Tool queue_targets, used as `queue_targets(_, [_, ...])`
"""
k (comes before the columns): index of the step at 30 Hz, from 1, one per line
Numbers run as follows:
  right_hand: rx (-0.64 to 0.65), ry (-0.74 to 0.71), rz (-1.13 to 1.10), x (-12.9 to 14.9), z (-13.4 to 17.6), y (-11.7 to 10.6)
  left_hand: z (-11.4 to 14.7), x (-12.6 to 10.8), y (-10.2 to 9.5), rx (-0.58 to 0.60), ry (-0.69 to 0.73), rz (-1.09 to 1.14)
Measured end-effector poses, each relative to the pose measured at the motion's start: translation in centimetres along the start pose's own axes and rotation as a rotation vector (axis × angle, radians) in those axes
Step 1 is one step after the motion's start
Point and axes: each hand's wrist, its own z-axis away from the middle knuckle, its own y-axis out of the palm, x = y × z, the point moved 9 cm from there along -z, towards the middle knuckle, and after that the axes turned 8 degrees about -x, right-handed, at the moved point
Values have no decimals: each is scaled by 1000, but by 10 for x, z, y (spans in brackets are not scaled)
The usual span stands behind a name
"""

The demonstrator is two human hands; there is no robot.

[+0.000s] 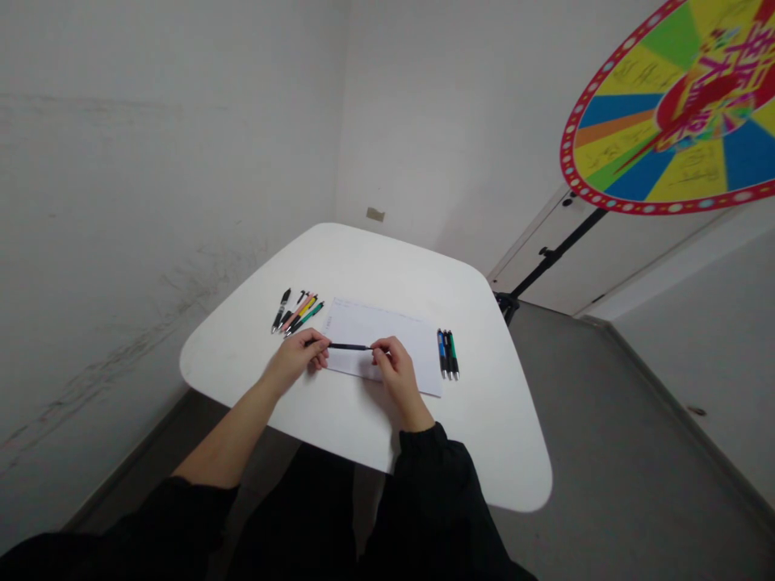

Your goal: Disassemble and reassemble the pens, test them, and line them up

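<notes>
A slim black pen (349, 347) is stretched level between my two hands, over a sheet of white paper (387, 323) with faint writing along its top and left edges. The fingers of my left hand (296, 355) pinch one end of the pen. At the other end, my right hand (393, 363) pinches the tip with thumb and fingers. Beyond my left hand lies a loose cluster of pens (299, 313) in black, pink, yellow and green. To the right of the paper, several pens (449, 355) with blue, black and green parts lie side by side.
The white table (484, 428) has rounded corners and stands near two walls. A colourful prize wheel (678, 113) on a black stand (560, 252) rises at the right, beyond the table. Grey floor (605, 420) shows to the right.
</notes>
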Motion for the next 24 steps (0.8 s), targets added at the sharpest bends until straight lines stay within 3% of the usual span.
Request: queue_targets(24, [-1,124,-105,-13,1,2,0,1,1,0,30,-17])
